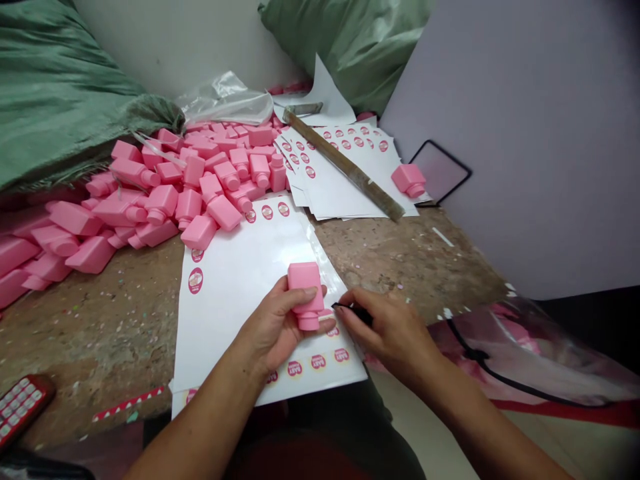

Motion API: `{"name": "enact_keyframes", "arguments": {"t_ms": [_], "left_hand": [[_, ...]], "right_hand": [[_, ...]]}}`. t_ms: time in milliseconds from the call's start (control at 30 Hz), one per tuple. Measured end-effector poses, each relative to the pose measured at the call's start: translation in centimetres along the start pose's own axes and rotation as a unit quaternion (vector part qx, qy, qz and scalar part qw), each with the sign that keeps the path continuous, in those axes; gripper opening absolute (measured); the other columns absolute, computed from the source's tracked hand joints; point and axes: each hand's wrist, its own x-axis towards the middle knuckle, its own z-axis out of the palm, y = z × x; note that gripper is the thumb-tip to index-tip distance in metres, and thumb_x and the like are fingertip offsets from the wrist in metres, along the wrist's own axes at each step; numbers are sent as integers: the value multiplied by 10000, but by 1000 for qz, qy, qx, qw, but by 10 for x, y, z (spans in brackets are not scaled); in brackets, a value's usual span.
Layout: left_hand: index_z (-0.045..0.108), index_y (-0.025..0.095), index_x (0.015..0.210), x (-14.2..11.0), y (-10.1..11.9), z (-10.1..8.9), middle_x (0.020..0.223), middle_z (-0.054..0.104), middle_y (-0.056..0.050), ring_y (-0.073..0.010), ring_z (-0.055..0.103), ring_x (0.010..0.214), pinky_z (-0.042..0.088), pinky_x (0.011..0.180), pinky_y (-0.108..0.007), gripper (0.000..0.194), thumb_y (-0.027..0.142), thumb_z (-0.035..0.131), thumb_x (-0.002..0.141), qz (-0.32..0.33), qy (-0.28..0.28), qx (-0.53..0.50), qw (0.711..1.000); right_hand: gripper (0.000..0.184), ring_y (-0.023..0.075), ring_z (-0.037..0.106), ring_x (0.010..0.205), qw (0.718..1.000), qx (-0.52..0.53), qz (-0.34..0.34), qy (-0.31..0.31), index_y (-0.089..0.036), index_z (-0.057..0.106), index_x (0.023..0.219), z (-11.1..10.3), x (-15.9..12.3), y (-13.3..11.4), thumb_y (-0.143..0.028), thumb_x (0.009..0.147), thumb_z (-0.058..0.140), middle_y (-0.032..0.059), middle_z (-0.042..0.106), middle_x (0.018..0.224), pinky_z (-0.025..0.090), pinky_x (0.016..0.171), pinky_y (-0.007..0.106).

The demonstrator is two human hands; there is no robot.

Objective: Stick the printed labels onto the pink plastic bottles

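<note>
Under the left grip [273, 327], a white label sheet [235, 300] lies; that grip curls around a light, stiff pink bottle [305, 287], best held by its flat body. Rightward, the right grip [393, 330] pinches something small and dark [353, 312], possibly a pen.

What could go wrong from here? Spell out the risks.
The small black tool in the right hand sits close to the label sheet and could tear it. The pink plastic bottle in the left hand might slip onto the sheet. Loose bottles beside the sheet could slide onto it.
</note>
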Motion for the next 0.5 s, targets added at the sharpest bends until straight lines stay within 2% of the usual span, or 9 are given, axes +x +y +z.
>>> {"name": "enact_keyframes", "arguments": {"t_ms": [67,133,233,400,500], "left_hand": [[609,155,967,0,0,-1,1062,645,-103,-253,595,1060,480,971,-568,254,91,675,730,-1,-1,-3,1000],[608,153,991,1,0,-2,1082,645,-107,-260,594,1084,474,977,-575,273,83,668,734,-2,-3,-7,1000],[612,151,1028,1,1,-4,1158,632,-117,-270,594,1120,472,995,-553,298,76,654,743,-2,-3,-22,1000],[592,120,1069,2,1,-3,1188,637,-145,-263,633,1089,515,969,-398,318,68,624,757,-6,19,-75,997],[567,101,1109,3,1,-3,1200,638,-161,-256,649,1067,534,931,-348,345,61,606,769,-3,21,-92,996]], "right_hand": [[141,175,593,623,997,73,29,-16,-225,594,795,-2,1,0,-290,885,507,-8,669,705,366,603,291],[140,179,597,637,995,93,36,-3,-227,598,812,-4,1,1,-304,884,506,-2,663,708,382,601,288],[155,188,601,666,999,35,9,14,-224,607,849,-6,-1,4,-301,904,484,16,673,742,368,620,302],[136,163,572,598,996,-56,-64,9,-215,609,870,-5,-1,9,-253,912,486,-4,692,734,301,647,322],[118,150,554,574,991,-83,-107,14,-203,600,899,-5,2,12,-228,908,484,3,711,788,279,660,324]]}}
